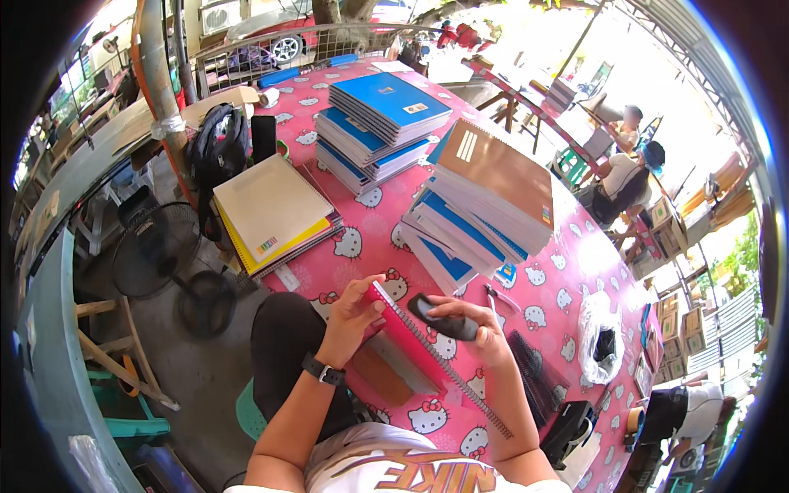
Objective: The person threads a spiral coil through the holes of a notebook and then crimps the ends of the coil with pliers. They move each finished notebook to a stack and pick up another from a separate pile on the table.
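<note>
My left hand (358,311) is closed on the upper end of a bright pink notebook (393,338), which is tilted over the table edge in front of me. A dark spiral coil (448,367) runs along the notebook's edge and sticks out well past its lower end, toward my right forearm. My right hand (477,322) is wrapped round a black, rounded handheld tool (444,319), close above the coil; its exact kind does not show. Beyond that hand lie pink-handled pliers (503,299). Several loose dark coils (532,376) lie beside my right forearm.
Blue notebooks (386,103) stand stacked at the back, with a brown-topped stack (497,181) nearer right. Cream and yellow notebooks (275,205) lie left. A clear plastic bag (600,337) and a black device (569,431) are at right. A fan (160,251) stands left of the table.
</note>
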